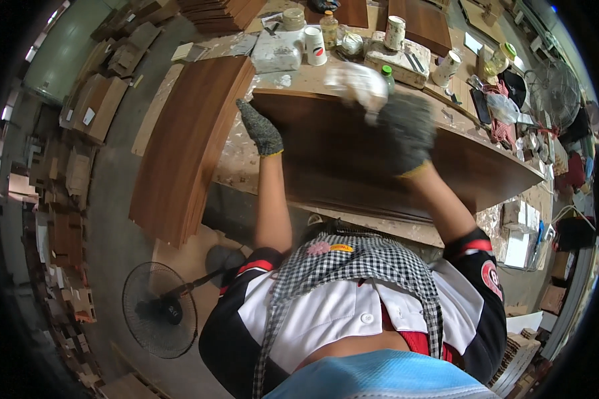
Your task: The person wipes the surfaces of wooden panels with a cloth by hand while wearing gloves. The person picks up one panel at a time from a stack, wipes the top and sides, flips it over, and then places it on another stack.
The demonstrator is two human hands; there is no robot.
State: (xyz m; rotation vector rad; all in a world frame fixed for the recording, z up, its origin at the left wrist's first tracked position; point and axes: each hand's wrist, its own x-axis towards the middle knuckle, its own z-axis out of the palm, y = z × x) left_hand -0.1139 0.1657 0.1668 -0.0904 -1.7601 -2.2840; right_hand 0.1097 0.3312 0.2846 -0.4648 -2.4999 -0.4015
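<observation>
1 long, flat board (343, 156), dark brown with a soft sheen.

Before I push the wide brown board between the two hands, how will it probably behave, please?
The board is probably stiff: it looks flat, with no visible sag. It may be rather heavy, since it is broad and reaches well beyond the right hand. Its face has a slight sheen, so it might feel slippery.

Workshop around me, woodworking by the look: stacked brown boards (326, 146), stained surface (234, 163), cartons (98, 110), caged fan (160, 310).
</observation>
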